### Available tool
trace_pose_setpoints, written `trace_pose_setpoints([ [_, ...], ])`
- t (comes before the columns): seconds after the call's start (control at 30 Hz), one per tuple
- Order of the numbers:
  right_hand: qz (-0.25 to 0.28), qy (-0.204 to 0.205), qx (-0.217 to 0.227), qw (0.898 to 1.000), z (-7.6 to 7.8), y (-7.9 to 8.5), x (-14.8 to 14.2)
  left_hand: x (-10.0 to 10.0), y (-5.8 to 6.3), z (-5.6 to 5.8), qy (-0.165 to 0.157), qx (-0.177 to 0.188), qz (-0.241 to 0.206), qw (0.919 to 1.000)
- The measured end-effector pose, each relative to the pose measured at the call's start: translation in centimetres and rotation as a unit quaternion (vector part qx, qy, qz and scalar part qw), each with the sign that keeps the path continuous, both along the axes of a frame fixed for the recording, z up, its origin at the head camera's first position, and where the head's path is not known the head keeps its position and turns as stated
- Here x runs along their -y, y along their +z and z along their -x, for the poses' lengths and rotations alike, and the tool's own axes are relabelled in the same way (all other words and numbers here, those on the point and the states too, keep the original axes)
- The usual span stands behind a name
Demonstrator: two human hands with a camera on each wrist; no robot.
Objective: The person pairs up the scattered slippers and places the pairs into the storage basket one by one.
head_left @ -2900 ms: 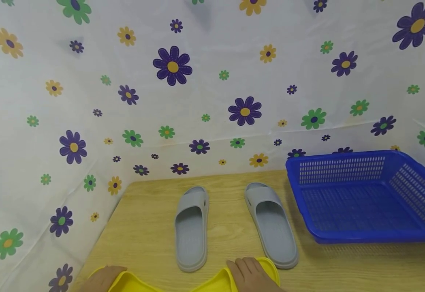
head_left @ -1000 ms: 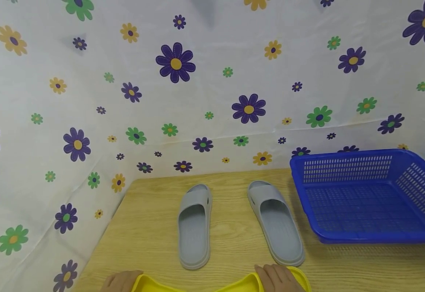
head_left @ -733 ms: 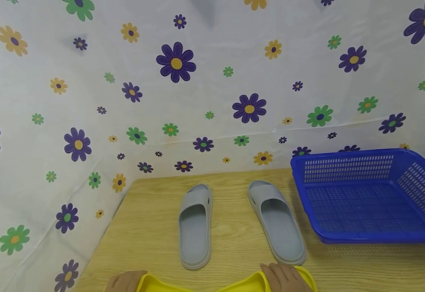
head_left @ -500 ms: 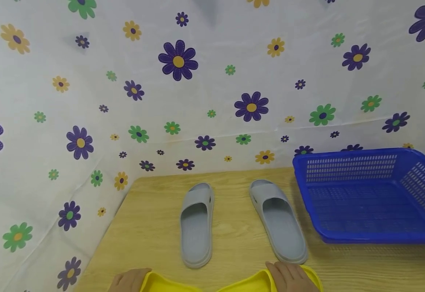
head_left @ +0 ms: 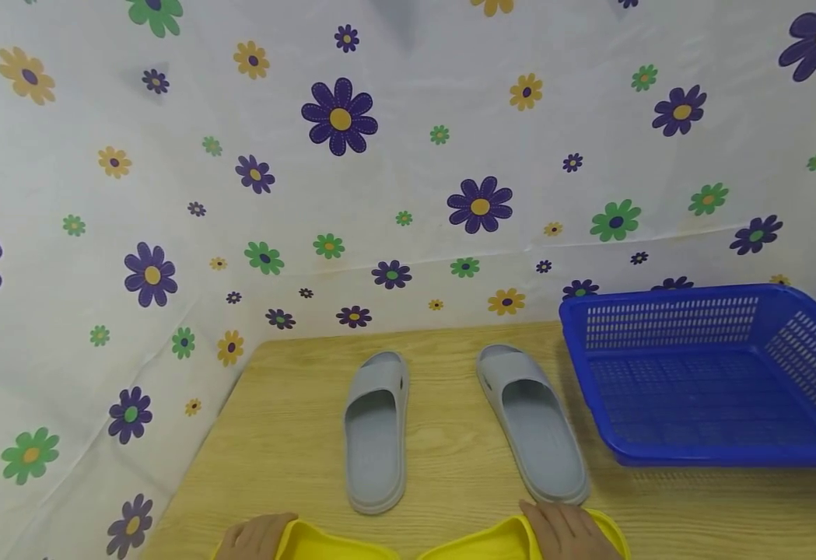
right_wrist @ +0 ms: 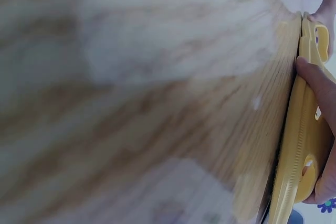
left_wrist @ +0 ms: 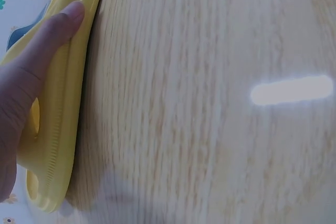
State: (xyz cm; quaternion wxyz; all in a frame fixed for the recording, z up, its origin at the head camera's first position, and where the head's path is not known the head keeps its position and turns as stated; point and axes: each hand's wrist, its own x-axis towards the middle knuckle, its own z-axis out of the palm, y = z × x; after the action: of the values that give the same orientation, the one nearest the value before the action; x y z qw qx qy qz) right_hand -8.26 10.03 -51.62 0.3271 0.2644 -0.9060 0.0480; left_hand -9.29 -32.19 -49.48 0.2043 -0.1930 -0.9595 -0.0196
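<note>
Wood-grain desk (head_left: 295,435): my left hand (head_left: 255,537) grips one yellow slipper (left_wrist: 62,114), right hand (head_left: 567,532) its mate (right_wrist: 299,135) from above, presumably for steadiness

We count one blue basket (head_left: 730,453), two grey slippers (head_left: 376,451) (head_left: 544,443) left of it, two yellow slippers (head_left: 330,543) (head_left: 485,543) and two hands (head_left: 257,538) (head_left: 567,533) in front and leftward, one bench (head_left: 274,420) beneath it.
</note>
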Motion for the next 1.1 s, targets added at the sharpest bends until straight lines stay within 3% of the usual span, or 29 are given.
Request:
trace_pose_setpoints([
  [0.33, -0.011, -0.005, 0.005, 1.000, -0.1, 0.3, -0.9, -0.6, -0.5, 0.0, -0.006, -0.019, -0.020, 0.9996],
  [0.63, -0.016, 0.000, -0.012, 1.000, 0.2, 0.4, -1.8, -1.6, -0.2, -0.1, -0.008, 0.009, -0.024, 0.9996],
  [1.0, -0.015, 0.021, -0.027, 0.999, 0.6, 0.2, -3.1, -2.3, 0.2, 0.5, -0.014, 0.011, 0.017, 0.9997],
  [1.1, -0.008, 0.024, -0.036, 0.999, 0.6, 0.0, -3.3, -2.5, 0.5, 0.7, -0.023, 0.029, 0.030, 0.9989],
])
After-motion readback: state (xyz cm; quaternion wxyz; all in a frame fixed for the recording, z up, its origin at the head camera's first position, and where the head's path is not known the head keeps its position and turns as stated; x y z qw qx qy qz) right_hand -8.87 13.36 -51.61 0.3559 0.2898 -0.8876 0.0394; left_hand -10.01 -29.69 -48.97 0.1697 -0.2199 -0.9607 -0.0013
